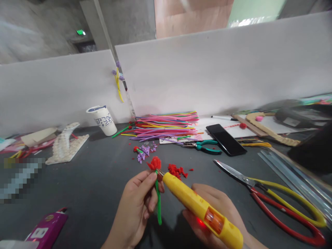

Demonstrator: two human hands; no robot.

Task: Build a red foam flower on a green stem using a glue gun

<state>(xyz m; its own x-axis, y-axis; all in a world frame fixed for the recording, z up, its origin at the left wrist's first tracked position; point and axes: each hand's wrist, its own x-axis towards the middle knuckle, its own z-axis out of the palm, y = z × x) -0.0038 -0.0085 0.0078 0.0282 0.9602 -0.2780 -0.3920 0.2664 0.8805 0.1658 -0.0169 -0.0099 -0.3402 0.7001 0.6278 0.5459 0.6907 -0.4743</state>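
Pointing bloom-up, the red flower (155, 162) is pinched in the left hand (136, 199) above the table (85, 193), its green stem (158, 205) hanging nearly vertical. The right hand (220, 200) grips a yellow tool (188, 199), slanted up-left, metal tip at the bloom's base. Red clippings (176, 171) lie just beyond.

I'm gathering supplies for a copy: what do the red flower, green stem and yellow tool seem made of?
Red flower: probably matte chenille or similar fibre, given its ragged, fluffy edges. Green stem: likely the same, matte and soft-edged, though texture is unclear. Yellow tool: apparently hard, smooth plastic with slight sheen and a translucent orange window.
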